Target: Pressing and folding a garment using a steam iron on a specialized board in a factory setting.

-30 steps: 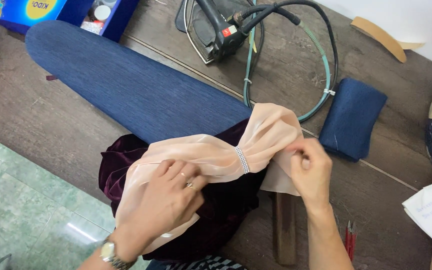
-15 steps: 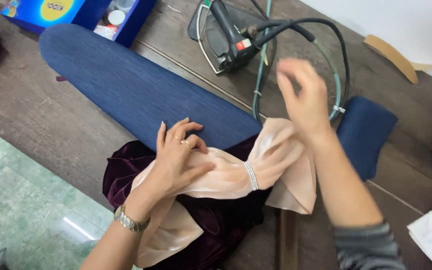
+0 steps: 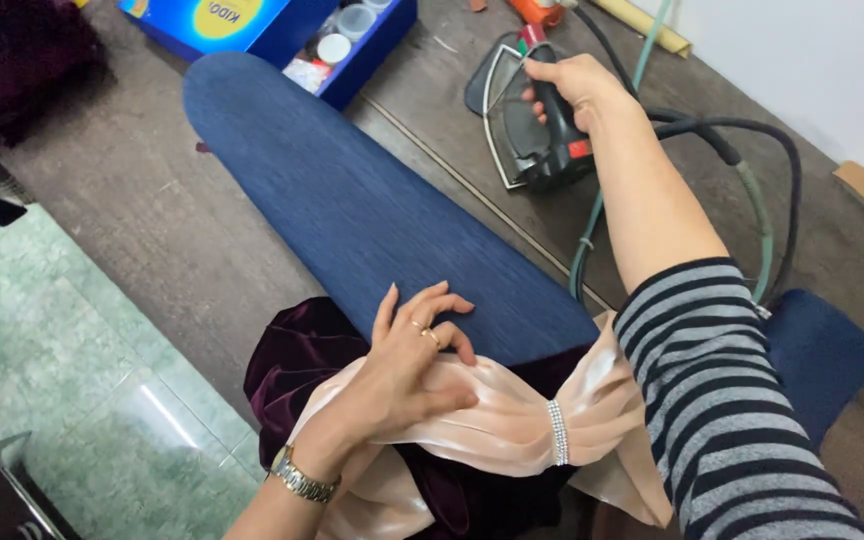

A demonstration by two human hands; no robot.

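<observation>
At far right: your right hand (image 3: 574,85) is gripping the iron (image 3: 537,125) | left hand (image 3: 407,375) is pressing flat, ungripping, on the satin bow (image 3: 512,430) | pressing not begun.

A dark brown wooden worktable (image 3: 152,230) with visible plank seams fills most of the view. At eight o'clock lies a pale green marbled tile floor (image 3: 42,370), glossy, with a bright streak of reflected light. A plain white wall (image 3: 802,70) rises at one to two o'clock. A long blue padded ironing board (image 3: 352,200) runs diagonally across the table.
</observation>
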